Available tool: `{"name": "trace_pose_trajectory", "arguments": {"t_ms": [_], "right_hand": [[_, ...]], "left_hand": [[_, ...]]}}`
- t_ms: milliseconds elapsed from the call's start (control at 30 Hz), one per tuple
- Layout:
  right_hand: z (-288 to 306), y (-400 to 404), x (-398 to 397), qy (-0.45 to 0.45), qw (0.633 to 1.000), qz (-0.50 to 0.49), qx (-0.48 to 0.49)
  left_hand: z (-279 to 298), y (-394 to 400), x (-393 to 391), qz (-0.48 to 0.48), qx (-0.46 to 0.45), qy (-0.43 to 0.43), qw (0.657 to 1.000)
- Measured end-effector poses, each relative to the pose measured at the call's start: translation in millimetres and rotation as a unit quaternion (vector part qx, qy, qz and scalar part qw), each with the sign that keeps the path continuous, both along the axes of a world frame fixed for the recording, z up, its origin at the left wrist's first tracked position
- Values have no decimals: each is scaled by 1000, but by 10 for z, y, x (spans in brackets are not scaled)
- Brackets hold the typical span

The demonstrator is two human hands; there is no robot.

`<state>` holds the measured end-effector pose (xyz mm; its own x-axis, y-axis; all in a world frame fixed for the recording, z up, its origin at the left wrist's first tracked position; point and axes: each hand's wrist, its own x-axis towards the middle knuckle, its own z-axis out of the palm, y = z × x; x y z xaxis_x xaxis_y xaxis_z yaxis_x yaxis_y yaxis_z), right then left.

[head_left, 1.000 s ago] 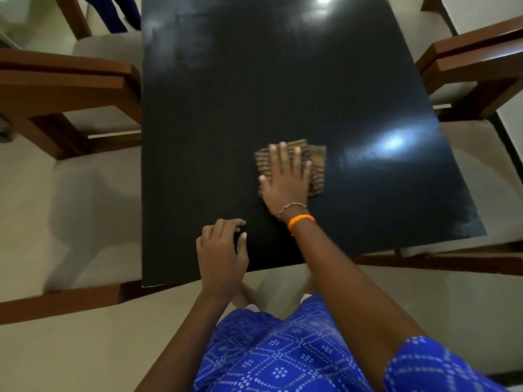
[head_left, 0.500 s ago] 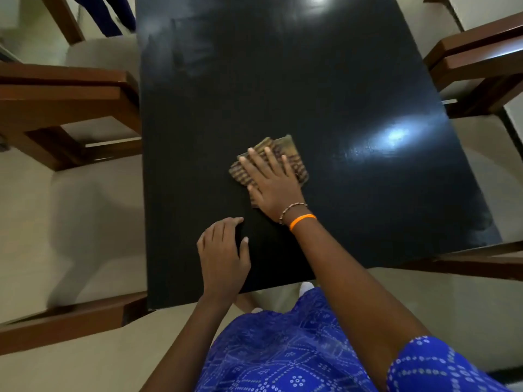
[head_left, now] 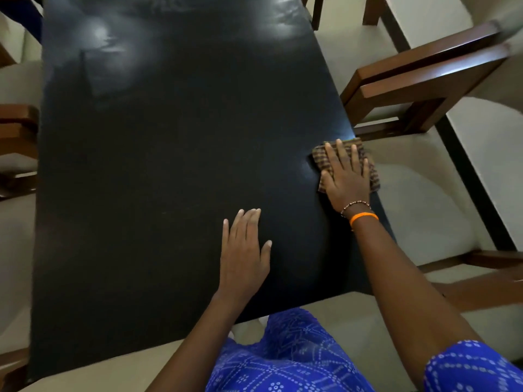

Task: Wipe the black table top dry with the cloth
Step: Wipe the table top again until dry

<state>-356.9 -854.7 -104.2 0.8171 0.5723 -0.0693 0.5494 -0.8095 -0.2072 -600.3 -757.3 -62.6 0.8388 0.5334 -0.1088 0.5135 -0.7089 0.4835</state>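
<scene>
Pressing right hand (head_left: 347,176) flat, fingers straight and spread, on folded checked cloth (head_left: 321,158) at right edge of black table top (head_left: 169,179). My left hand (head_left: 244,247) flat, fingers straight, bracing near front edge. I judge wipe roughly midway: near half looks matte, far end shows smeary sheen, likely wet. Wooden chair (head_left: 424,80) just beside cloth.
</scene>
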Motion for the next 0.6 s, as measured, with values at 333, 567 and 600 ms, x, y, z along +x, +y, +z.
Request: {"name": "trace_pose_trajectory", "arguments": {"t_ms": [333,567,600], "right_hand": [[-49,597,829,0,1000,20,14],[-1,1018,1441,52,998,21,32],[13,1072,1525,70,997,21,33]], "left_hand": [[-34,-42,583,-1,54,40,998],[-62,-62,701,21,56,53,997],[-65,-68,704,24,54,57,997]]}}
